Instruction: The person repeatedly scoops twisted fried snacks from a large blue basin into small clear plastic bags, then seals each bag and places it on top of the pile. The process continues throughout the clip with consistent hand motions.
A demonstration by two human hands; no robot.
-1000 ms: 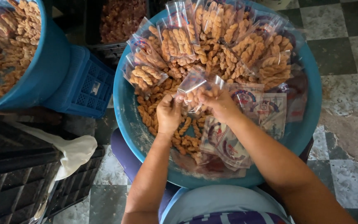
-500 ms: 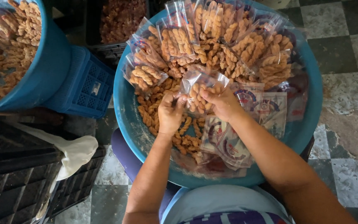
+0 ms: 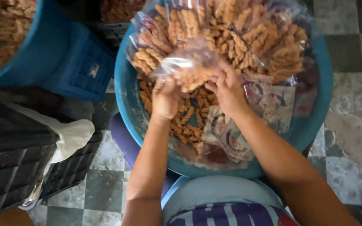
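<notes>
a clear bag [image 3: 188, 69] of twisted snacks is gripped by the left hand [image 3: 164, 97] and right hand [image 3: 227, 90] over the blue tub [image 3: 126, 100]; filling looks in hand. closing the mouth would need pinching.

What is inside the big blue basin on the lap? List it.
The blue basin holds filled clear bags of twisted snacks, loose snacks and empty printed bags. Both hands hide part of it; the bottom is covered.
</notes>
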